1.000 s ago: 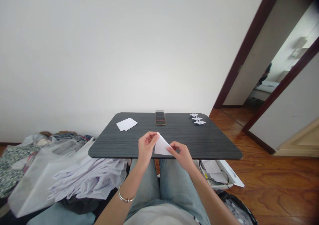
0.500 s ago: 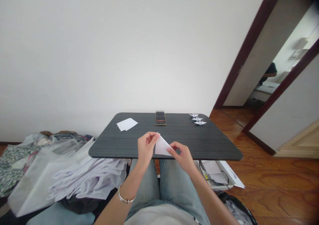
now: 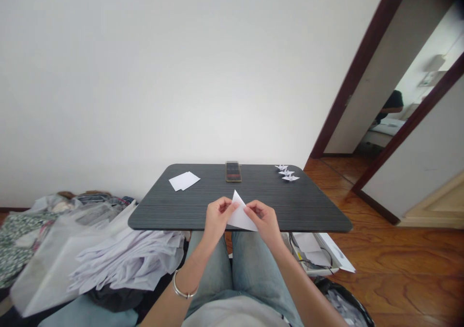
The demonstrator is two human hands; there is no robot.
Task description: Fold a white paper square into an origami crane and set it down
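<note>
I hold a white sheet of paper folded into a triangle (image 3: 239, 214) above the near edge of the dark table (image 3: 174, 206). My left hand (image 3: 216, 217) pinches its left side, fingers closed on it. My right hand (image 3: 264, 219) pinches its right side, also closed on it. The triangle's tip points up and away from me. My two hands sit close together over my lap.
A phone (image 3: 233, 171) lies at the table's far middle. Flat white sheets (image 3: 184, 180) lie far left, three folded paper cranes (image 3: 286, 173) far right. A heap of bags and cloth (image 3: 72, 249) fills the floor at left. Papers (image 3: 319, 254) lie under the table's right; a doorway (image 3: 384, 124) opens at right.
My right hand has moved left, closer to my left hand, and both now pinch nearer the triangle's middle. The paper has turned so its tip stands higher.
</note>
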